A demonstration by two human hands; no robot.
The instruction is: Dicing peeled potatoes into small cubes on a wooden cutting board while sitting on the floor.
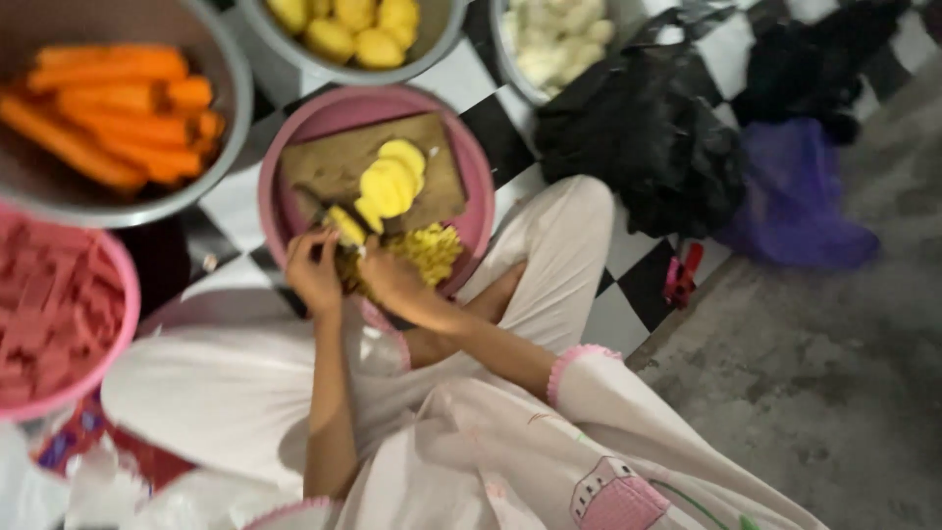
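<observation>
Left hand [312, 270]: I see its grip closed on a knife [324, 218].
Right hand [392, 280]: grip closed on a potato piece [345, 226], touching the left hand.
Place: on the board [442, 186] in the pink bowl [471, 147], 12 o'clock of my lap.
Handling: I judge it firm, wet, slippery; pinch the sides.
Axis: blurred, seems 10-to-4.
Slices [391, 182]: stacked at 1 o'clock.

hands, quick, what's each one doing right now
Left hand: closed around what looks like a knife handle, over the pink basin.
Right hand: fingers curled on a yellow potato piece; grip blurred.
</observation>
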